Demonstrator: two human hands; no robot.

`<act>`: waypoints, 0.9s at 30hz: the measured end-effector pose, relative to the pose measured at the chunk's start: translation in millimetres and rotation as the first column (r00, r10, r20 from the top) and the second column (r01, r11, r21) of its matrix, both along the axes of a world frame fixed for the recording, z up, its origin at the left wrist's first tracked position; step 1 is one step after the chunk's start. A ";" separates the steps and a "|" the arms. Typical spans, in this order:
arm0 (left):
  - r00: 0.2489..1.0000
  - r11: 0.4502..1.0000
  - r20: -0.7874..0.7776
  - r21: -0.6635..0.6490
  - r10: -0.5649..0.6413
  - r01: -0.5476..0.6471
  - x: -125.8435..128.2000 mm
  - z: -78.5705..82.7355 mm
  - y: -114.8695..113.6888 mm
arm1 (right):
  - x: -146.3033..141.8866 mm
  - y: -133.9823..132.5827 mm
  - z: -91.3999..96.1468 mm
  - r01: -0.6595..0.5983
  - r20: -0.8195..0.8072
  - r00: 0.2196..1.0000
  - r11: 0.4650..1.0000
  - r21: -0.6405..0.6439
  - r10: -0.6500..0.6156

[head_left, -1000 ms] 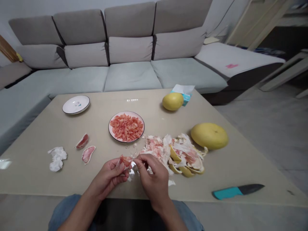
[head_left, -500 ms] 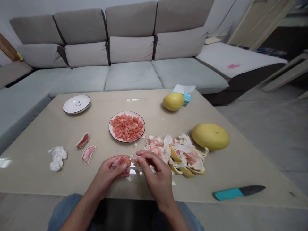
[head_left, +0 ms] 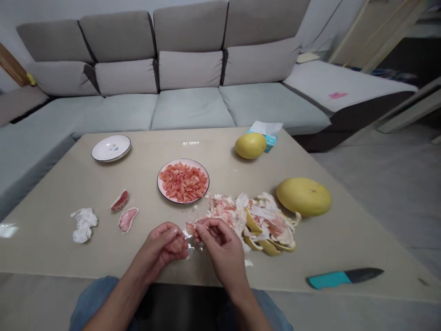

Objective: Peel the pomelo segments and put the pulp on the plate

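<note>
Near the table's front edge my left hand is curled round a pomelo segment, mostly hidden by the fingers. Just right of it, my right hand pinches a small piece of pink pomelo flesh between thumb and fingertips. The hands are slightly apart. Beyond them is a dark-rimmed white plate heaped with loose pink pomelo flesh. Two pomelo segments in their membranes lie to the left, a darker segment and a paler segment. Against my right hand's far side spreads a pile of peel and membranes.
A whole pomelo sits right of the peel; another pomelo rests by a blue tissue pack. A knife with a teal handle lies front right. At left are a crumpled tissue and a second plate.
The left hand has turned and closed more over its segment, which shows less now. The right hand has drawn a piece of flesh slightly away from it. The view shifted slightly.
</note>
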State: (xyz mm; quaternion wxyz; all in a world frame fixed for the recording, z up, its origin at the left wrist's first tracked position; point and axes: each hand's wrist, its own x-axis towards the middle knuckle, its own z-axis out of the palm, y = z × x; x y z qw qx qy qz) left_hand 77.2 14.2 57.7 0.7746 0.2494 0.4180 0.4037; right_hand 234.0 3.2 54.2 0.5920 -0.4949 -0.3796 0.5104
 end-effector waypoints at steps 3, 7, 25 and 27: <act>0.996 0.997 -0.073 0.042 -0.056 0.059 4.9 -0.4 -3.4 | -4.5 -2.0 2.4 0.005 0.024 1.000 1.000 0.007 -0.005; 0.982 0.994 -0.180 0.081 -0.052 0.068 6.6 0.5 -4.5 | -8.7 -3.7 5.0 -0.030 0.102 0.994 0.999 0.020 0.027; 0.988 0.997 -0.150 0.073 -0.023 0.034 1.9 -0.4 -2.3 | -9.8 -9.0 5.8 -0.081 0.121 0.990 0.994 0.066 0.073; 0.990 0.996 -0.130 0.063 -0.052 0.061 0.9 0.5 -1.7 | -8.8 -7.6 5.6 -0.142 -0.013 0.990 0.990 0.009 0.142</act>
